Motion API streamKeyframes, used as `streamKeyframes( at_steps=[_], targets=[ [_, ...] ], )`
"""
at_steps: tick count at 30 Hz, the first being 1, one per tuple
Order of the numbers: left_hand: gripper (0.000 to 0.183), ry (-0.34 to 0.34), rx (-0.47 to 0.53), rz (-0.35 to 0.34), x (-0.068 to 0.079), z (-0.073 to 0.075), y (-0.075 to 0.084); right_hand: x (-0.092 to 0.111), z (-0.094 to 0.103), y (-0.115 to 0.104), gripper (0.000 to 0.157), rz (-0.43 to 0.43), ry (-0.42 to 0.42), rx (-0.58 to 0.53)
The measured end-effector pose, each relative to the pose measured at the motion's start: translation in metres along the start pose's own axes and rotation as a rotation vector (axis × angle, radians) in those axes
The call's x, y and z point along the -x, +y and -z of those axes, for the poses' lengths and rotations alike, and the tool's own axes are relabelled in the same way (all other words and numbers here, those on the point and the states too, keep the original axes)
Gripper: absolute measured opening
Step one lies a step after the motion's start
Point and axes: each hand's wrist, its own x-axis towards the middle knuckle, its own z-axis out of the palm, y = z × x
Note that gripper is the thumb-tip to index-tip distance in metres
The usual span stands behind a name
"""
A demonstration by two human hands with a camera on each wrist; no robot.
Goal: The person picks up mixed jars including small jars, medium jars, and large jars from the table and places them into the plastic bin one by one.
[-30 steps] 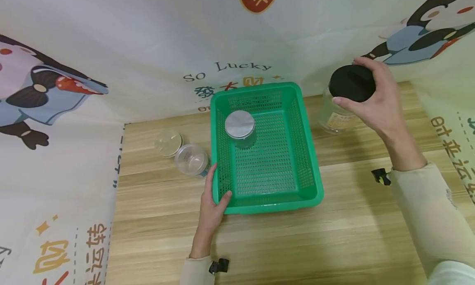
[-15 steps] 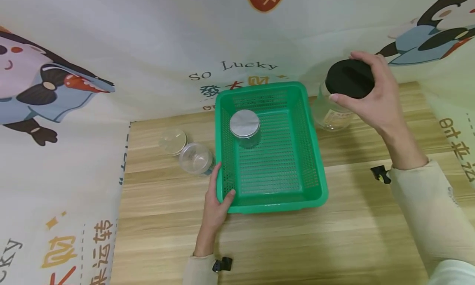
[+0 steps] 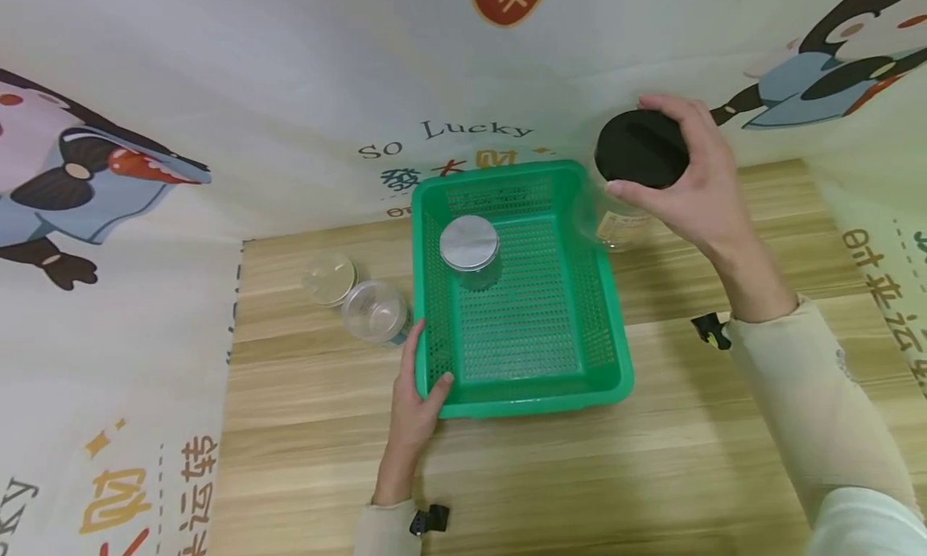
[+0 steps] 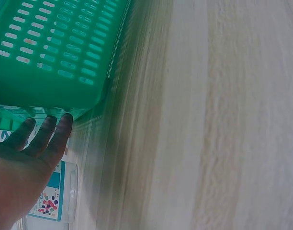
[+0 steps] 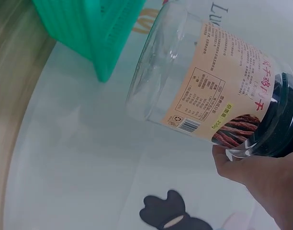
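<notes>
My right hand grips a clear jar by its wide black lid, thumb and fingers spread around the lid's side. The jar has a tan printed label and is raised beside the back right of a green plastic basket, overlapping its rim in the head view. At the basket's front left corner, my left hand holds the rim, thumb inside and fingers against the outer wall. Inside the basket, near its left wall, stands a small clear jar with a silver lid.
Left of the basket, a clear tub with a coloured label stands close to my left fingers. Another small clear container sits just behind it. A printed white cloth rises behind the wooden table.
My right hand has lifted the black-lidded jar and carried it left, toward the basket's back right corner. The left hand stays on the basket's rim.
</notes>
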Motion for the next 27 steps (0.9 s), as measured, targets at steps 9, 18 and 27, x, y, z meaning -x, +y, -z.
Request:
streamKeyframes(
  at_steps=[9, 18, 27],
  targets=[
    [0.082, -0.007, 0.017, 0.014, -0.001, 0.001, 0.005, -0.005, -0.015, -0.029, 0.076, 0.044, -0.025, -0.043],
    [0.084, -0.007, 0.032, -0.039, 0.0, -0.001, -0.002, -0.004, -0.023, -0.032, 0.076, 0.022, -0.074, -0.042],
    [0.083, -0.002, 0.035, -0.017, 0.001, 0.001, 0.001, -0.011, -0.041, -0.032, 0.072, 0.05, -0.135, -0.041]
  ],
)
